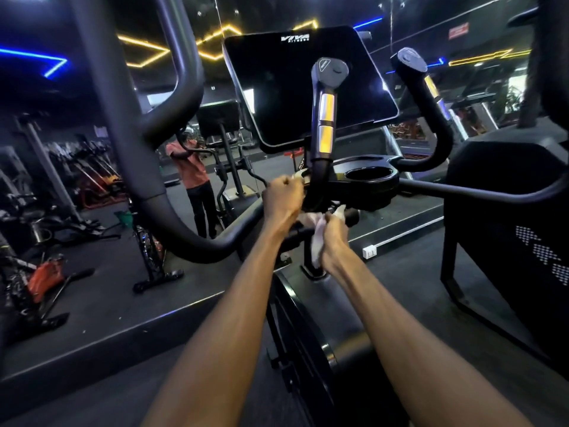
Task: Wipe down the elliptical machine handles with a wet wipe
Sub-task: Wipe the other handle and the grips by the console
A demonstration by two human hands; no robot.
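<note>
White wet wipe [318, 241]: one, bunched and gripped in the right hand [334, 238], pressed against a short black bar below the console. Left hand [283, 200]: clenched into a fist at the base of the near upright handle [323, 127]; what it grasps cannot be told. Upright handles with metallic sensor strips: two, the second [426, 97] further right. Screen [308, 84]: one, dark. Cup holder [369, 175]: one, between the handles
</note>
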